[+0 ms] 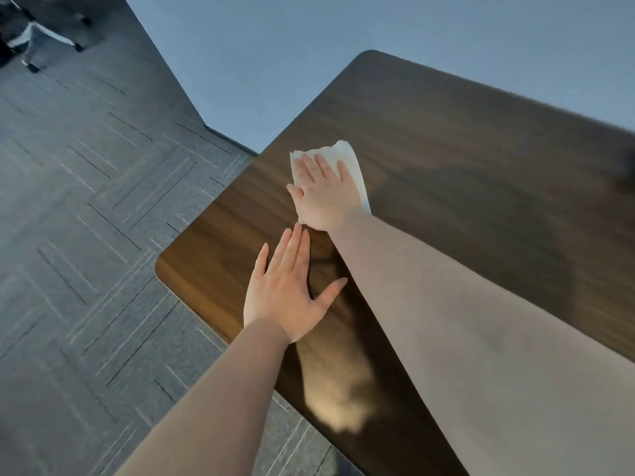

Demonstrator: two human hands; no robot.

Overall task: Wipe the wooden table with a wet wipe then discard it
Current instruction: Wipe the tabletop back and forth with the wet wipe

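Observation:
A dark wooden table (pixel 464 159) with rounded corners fills the right half of the view. A white wet wipe (pixel 343 158) lies flat on it near the left edge. My right hand (pixel 324 194) presses palm-down on the wipe, fingers straight and together, covering most of it. My left hand (pixel 290 293) rests flat on the bare wood nearer to me, fingers spread, holding nothing. Its fingertips almost reach my right wrist.
Grey patterned carpet (pixel 86 235) lies to the left of the table and below its near edge. A blue-grey wall (pixel 275 46) stands behind. A dark chair base (pixel 41 32) sits at the top left. A blurred dark shape (pixel 627 170) is at the right edge.

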